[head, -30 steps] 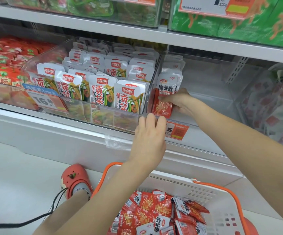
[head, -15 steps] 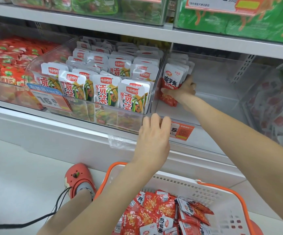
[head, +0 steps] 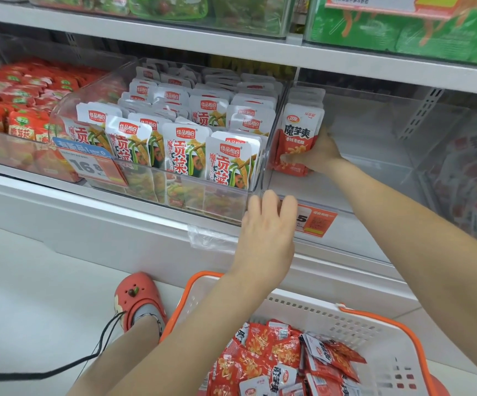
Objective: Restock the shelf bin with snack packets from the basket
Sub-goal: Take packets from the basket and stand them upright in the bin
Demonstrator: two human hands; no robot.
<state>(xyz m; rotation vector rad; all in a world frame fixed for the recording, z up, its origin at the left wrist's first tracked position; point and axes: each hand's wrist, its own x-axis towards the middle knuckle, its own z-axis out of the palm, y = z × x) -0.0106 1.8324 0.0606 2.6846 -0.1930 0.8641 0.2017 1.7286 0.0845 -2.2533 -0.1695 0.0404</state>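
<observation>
While a small stack of glossy red-and-white snack packets (head: pixel 298 141) was held upright against the left wall of a clear, hard-plastic shelf bin (head: pixel 380 155), the right hand (head: pixel 318 152) was seen with its grip clamped on the stack, thumb at the front along the lower edge and fingers behind. The left hand (head: pixel 268 224) was rested on the bin's front rim, its fingers curled over the transparent lip, beside an orange price tag (head: pixel 316 221). More crinkled foil packets were heaped in a white perforated plastic basket (head: pixel 354 330) with orange handles, set on the floor below the shelf. The neighbouring clear bin (head: pixel 174 192) to the left was packed with flat, rounded-corner white packets (head: pixel 183 150) stood in rows.
</observation>
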